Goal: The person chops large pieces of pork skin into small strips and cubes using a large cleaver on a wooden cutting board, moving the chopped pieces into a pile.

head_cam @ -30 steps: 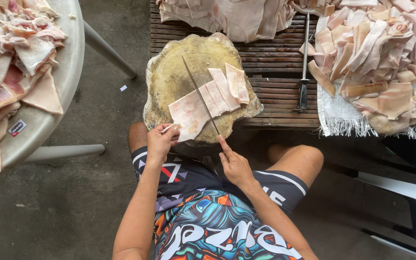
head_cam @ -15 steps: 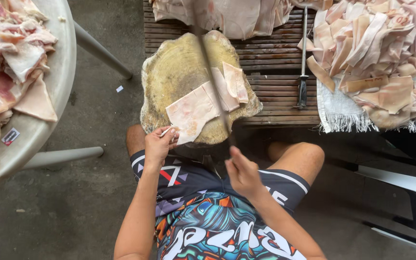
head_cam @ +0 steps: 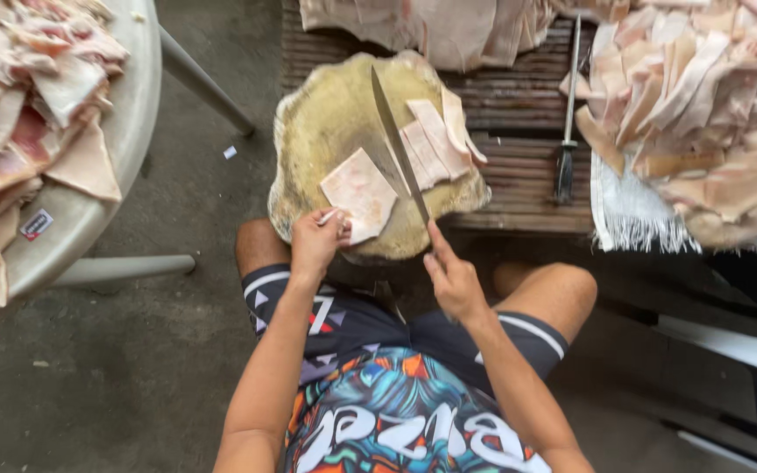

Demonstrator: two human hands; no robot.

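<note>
A round, worn chopping block [head_cam: 335, 131] sits at the near edge of a dark slatted counter [head_cam: 519, 175], and everything here is easiest placed against it. The person sits just below the block, knees spread either side of it, in dark shorts and a bright patterned shirt.

On the block lies a pale slab of pork skin [head_cam: 358, 188], toward its near-left part. The left hand [head_cam: 315, 243] is at the block's near rim, fingers clenched on the slab's near corner, pinning it down. The right hand [head_cam: 453, 278] is just off the block's near-right rim, fingers grasping the handle of a long knife [head_cam: 399, 144]; the blade runs diagonally up across the block's middle, its edge resting along the right side of the slab. To the right of the blade, still on the block, a few cut strips [head_cam: 435, 136] lie side by side, overlapping one another.

Right of the block, on the counter, a sharpening steel [head_cam: 568, 114] with a dark handle lies pointing away. Further right a big heap of skin pieces [head_cam: 703, 105] rests on a fringed white cloth [head_cam: 633, 215]. Beyond the block's far rim another pile of skin [head_cam: 431, 31] hangs over the slats. Well to the left of the block, a round grey table [head_cam: 124, 131] carries more stacked pieces [head_cam: 19, 105].
</note>
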